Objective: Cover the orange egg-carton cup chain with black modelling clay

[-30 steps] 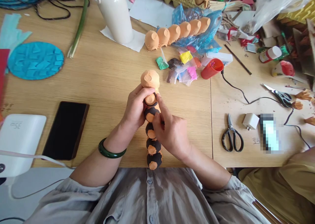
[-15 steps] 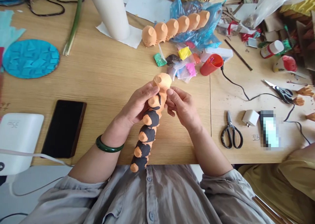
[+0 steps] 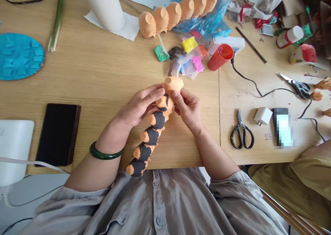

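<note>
Both hands hold a long orange egg-carton strip [image 3: 168, 108] in front of my chest, its lower end slanting down to the left. Black clay-like patches [image 3: 150, 136] wrap several lower cups, while thin black pieces mark the cup near my fingers. The top cup is plain orange. My left hand [image 3: 141, 105] is at the strip's left side near the upper cups, some fingers partly hidden behind it. On the other side, my right hand [image 3: 190, 109] pinches just below the top cup, thumb in front and fingers behind. A second, all-orange strip [image 3: 173, 15] lies farther back.
Clay packets [image 3: 189, 44] and a red cup [image 3: 220, 57] stand beyond my hands. Scissors [image 3: 241, 130], a white charger [image 3: 263, 115] and a cable lie right. A black phone [image 3: 58, 135], white power bank [image 3: 15, 149] and blue oval [image 3: 20, 57] are left. Another person's clothing [image 3: 287, 176] shows lower right.
The strip's lower end has swung left, so it slants more. My right thumb has moved onto the strip's front below the top cup. The view has shifted slightly.
</note>
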A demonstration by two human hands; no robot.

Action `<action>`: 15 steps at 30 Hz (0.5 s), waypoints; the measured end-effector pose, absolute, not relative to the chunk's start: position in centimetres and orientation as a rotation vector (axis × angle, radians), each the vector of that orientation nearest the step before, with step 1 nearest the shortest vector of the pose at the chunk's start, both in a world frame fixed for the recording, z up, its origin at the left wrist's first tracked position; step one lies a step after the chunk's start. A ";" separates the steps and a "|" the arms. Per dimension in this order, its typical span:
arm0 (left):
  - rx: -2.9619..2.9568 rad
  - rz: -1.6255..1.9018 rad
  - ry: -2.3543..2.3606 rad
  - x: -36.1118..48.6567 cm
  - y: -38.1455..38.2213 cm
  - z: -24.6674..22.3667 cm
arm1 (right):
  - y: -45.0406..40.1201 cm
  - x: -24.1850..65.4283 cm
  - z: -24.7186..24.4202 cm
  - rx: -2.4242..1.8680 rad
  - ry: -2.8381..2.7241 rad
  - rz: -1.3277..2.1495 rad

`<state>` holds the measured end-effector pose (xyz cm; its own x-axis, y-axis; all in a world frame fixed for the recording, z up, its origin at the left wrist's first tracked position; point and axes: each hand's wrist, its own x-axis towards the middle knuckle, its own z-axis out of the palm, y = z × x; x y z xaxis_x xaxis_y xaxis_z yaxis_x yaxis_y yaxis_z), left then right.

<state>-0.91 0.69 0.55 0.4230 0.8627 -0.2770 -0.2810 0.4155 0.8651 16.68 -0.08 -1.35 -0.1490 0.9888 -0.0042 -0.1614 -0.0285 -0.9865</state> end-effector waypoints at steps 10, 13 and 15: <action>0.717 0.760 0.964 -0.8 0.4 1.4 | -0.8 16.2 -2.2 -1.101 -1.356 1.216; 0.676 0.759 0.960 -0.8 0.4 1.3 | -1.0 16.2 -2.4 -1.125 -1.392 1.175; 0.671 0.743 0.951 -0.8 0.4 1.3 | -1.1 16.2 -2.6 -1.110 -1.386 1.172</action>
